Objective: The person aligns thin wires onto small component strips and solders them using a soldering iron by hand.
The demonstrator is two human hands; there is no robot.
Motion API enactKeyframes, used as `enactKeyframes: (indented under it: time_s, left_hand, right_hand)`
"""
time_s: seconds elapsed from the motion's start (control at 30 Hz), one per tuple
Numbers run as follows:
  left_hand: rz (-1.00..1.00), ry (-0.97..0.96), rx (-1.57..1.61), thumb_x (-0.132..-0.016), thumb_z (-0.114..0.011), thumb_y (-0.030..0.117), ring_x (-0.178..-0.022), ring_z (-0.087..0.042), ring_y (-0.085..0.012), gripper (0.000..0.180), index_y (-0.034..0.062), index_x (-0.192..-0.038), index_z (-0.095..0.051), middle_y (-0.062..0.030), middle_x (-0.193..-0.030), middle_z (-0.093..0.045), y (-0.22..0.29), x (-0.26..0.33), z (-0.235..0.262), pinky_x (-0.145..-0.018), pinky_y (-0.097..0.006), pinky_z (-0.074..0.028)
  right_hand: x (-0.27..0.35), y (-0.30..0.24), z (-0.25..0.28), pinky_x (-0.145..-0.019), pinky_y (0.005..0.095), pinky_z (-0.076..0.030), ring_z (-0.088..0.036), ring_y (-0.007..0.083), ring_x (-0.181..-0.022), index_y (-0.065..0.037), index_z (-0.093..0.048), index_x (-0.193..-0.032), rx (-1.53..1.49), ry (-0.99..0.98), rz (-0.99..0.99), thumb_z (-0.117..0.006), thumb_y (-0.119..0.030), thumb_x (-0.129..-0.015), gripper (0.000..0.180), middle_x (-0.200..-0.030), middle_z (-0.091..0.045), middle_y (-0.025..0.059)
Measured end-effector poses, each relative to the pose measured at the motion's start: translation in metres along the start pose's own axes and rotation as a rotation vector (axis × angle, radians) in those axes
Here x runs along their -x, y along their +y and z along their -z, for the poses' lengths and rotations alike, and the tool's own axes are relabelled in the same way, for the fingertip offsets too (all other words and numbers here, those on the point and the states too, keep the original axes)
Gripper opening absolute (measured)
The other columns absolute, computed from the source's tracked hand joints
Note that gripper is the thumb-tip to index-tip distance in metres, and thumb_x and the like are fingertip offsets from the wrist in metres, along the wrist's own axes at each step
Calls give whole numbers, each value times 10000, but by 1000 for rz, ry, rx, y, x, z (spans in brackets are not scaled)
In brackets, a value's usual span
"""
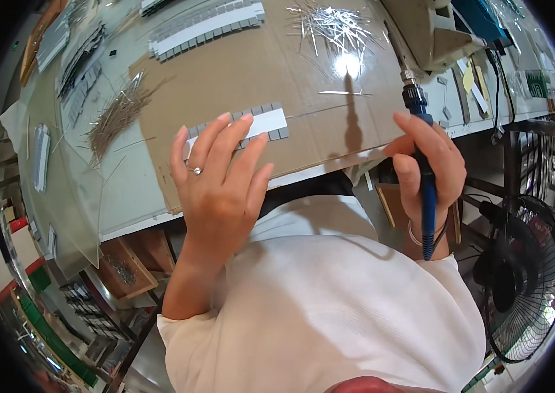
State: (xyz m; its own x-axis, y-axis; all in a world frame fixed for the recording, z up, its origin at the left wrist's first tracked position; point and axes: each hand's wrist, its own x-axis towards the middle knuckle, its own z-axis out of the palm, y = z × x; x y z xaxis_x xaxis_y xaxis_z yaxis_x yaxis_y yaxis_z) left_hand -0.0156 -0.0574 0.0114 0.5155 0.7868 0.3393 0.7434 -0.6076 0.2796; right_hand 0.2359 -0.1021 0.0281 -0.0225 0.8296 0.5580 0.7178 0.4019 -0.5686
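Note:
My left hand lies spread over a flat strip, white along the middle with small grey squares down both long edges. A ring is on one finger, and the fingers hide much of the strip's left part. The strip rests on a sheet of brown cardboard near the table's front edge. To the right, my right hand is closed round the blue handle of a soldering iron. The iron's metal shaft points up and away over the table, clear of the strip.
Thin silvery metal strips lie in a pile at the back and another heap at the left. More grey-edged strips sit at the back. A beige device stands back right. A black fan is low at the right.

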Motion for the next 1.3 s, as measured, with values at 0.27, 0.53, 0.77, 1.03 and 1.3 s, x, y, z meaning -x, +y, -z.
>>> enactKeyframes:
  time_s: [0.27,0.53,0.77,1.03,1.3]
  left_hand:
    - [7,-59,32,-805,-643,144,-1238,-506,-245,325,62,-1118,-671,-70,-1275,-594,7,-1,-14,-1111,-491,-208]
    - [-10,-42,34,-734,-744,183,-1225,-503,-220,361,106,-1081,-677,-31,-1278,-581,3,0,-19,-1068,-531,-238]
    - [-17,-22,29,-726,-751,199,-1225,-501,-202,361,126,-1073,-683,-8,-1275,-583,3,1,-18,-1050,-547,-238]
    - [-25,-6,7,-700,-772,223,-1222,-500,-180,382,145,-1064,-686,14,-1267,-586,3,1,-23,-1043,-553,-243]
    - [-28,-3,-2,-679,-787,239,-1220,-493,-161,402,161,-1060,-683,34,-1257,-587,1,1,-24,-1040,-552,-249]
  right_hand:
    - [9,5,14,-517,250,-359,-491,134,-574,22,-658,-1103,-129,67,-63,-624,-388,-904,457,-688,-570,62]
    - [9,-12,7,-570,236,-371,-492,110,-626,45,-587,-1053,-233,164,-220,-628,-37,-812,258,-740,-563,81]
    - [3,-14,13,-544,226,-333,-437,85,-581,-10,-476,-939,-498,9,-244,-658,-12,-774,246,-696,-499,51]
    - [-4,-21,5,-490,221,-286,-390,62,-522,-6,-489,-870,-540,-70,-315,-644,29,-731,211,-653,-477,38]
    - [-11,-14,0,-457,237,-276,-382,77,-490,11,-504,-840,-527,-92,-244,-641,21,-710,189,-629,-465,38]
